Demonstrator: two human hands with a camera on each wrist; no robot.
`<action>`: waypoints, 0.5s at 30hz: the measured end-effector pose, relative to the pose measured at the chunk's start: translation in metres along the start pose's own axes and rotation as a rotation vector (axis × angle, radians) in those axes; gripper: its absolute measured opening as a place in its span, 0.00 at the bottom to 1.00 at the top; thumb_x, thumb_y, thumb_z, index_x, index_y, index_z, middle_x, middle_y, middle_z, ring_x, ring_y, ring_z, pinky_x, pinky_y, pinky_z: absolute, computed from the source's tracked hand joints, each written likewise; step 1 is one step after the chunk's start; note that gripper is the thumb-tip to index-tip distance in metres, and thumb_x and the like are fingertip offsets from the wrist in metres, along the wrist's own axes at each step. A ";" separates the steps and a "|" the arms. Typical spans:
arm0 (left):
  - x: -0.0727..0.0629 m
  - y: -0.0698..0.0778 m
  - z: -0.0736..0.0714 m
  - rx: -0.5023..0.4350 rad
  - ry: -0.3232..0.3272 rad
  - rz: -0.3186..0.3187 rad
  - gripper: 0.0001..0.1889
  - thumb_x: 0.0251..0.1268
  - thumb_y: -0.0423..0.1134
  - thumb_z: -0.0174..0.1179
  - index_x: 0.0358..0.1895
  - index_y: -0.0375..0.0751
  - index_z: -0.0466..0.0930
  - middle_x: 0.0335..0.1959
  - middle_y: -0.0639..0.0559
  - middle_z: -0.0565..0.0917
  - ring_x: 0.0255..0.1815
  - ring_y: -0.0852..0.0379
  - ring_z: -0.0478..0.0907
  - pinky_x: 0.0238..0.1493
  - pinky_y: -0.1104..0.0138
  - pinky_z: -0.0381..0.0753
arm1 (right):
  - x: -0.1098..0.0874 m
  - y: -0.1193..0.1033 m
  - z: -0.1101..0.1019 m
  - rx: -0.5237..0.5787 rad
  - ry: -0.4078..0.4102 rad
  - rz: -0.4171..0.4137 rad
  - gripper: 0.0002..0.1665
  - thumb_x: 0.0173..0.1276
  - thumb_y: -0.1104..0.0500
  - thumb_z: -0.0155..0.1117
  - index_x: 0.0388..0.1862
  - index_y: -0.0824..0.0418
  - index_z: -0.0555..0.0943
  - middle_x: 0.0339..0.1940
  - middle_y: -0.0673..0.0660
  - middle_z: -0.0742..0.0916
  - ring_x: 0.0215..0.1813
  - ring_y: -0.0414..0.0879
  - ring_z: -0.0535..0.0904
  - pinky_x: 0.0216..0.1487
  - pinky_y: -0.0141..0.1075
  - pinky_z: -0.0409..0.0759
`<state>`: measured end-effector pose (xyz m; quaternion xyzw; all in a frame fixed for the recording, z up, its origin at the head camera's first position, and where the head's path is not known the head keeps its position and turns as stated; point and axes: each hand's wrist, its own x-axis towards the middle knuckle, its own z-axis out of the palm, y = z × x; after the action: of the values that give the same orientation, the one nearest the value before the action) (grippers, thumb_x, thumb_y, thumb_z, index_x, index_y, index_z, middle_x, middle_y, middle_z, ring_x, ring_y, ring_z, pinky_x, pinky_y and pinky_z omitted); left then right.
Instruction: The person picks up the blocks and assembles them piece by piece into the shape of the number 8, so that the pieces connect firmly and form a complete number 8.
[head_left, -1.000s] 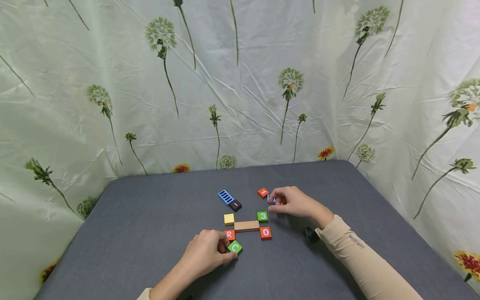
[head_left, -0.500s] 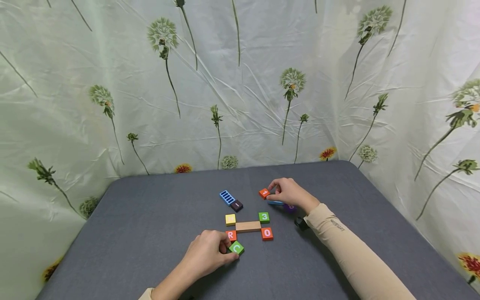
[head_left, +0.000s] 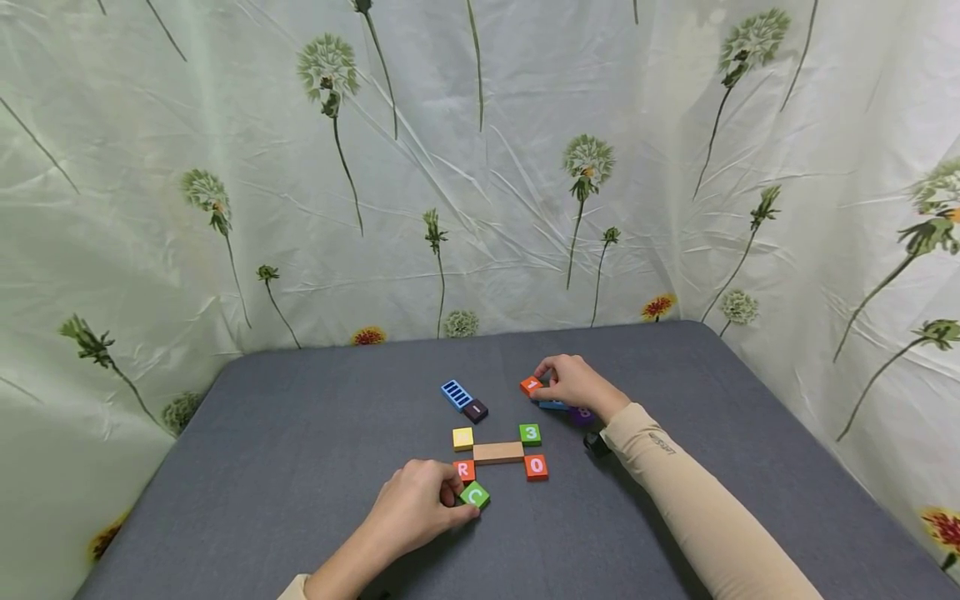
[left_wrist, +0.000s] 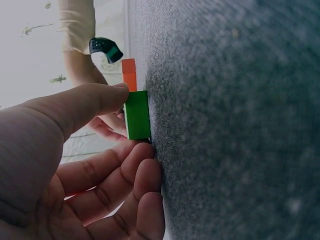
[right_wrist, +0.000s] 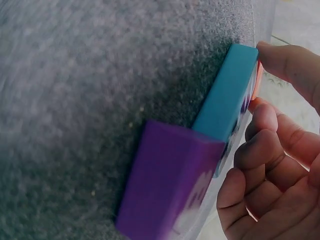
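My left hand [head_left: 416, 504] pinches a green letter C block [head_left: 475, 496] between thumb and fingers, low on the table; the left wrist view shows the same green block [left_wrist: 137, 115] from the side. It sits at the near corner of a red R block [head_left: 464, 472], partly covered by my fingers. Farther back, my right hand [head_left: 581, 387] pinches an orange number 1 block [head_left: 530, 385]. Under that hand lie a blue block [head_left: 553, 406] and a purple block [head_left: 581, 415], end to end. In the right wrist view the orange block [right_wrist: 258, 82] shows only as a sliver.
A plain wooden block [head_left: 498, 452] lies between a yellow block [head_left: 462, 439], a green 3 block [head_left: 530, 434], a red 0 block [head_left: 536, 467] and the R block. Behind them, a blue striped block [head_left: 456, 395] touches a black block [head_left: 476, 410]. A flowered curtain [head_left: 510, 192] hangs beyond the table.
My right hand has moved from the blue block, back and left, onto the orange 1 block, which is turned slightly. My left hand keeps its hold on the green C block.
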<state>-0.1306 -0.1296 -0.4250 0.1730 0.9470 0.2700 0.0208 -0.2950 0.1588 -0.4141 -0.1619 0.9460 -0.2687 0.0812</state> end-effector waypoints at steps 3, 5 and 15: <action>0.000 0.000 0.000 -0.001 0.008 0.003 0.16 0.52 0.51 0.84 0.24 0.55 0.82 0.21 0.67 0.77 0.23 0.69 0.69 0.27 0.68 0.69 | 0.002 0.000 0.001 -0.002 0.001 -0.003 0.22 0.72 0.51 0.77 0.56 0.63 0.86 0.24 0.50 0.80 0.24 0.40 0.70 0.30 0.33 0.69; 0.000 0.001 0.000 0.000 0.011 0.003 0.16 0.52 0.51 0.84 0.24 0.55 0.82 0.21 0.67 0.77 0.23 0.69 0.69 0.27 0.69 0.69 | 0.002 0.000 0.002 -0.006 0.005 -0.005 0.23 0.71 0.51 0.77 0.57 0.63 0.86 0.24 0.50 0.80 0.25 0.40 0.71 0.30 0.33 0.69; -0.001 0.000 -0.001 -0.004 -0.001 0.001 0.17 0.52 0.51 0.84 0.24 0.55 0.82 0.21 0.66 0.77 0.22 0.68 0.69 0.26 0.69 0.69 | 0.004 -0.002 0.005 -0.019 0.011 -0.016 0.25 0.71 0.52 0.77 0.61 0.64 0.85 0.25 0.50 0.79 0.25 0.41 0.69 0.30 0.34 0.67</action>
<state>-0.1300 -0.1299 -0.4239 0.1737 0.9463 0.2719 0.0215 -0.2970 0.1532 -0.4180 -0.1687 0.9477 -0.2613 0.0724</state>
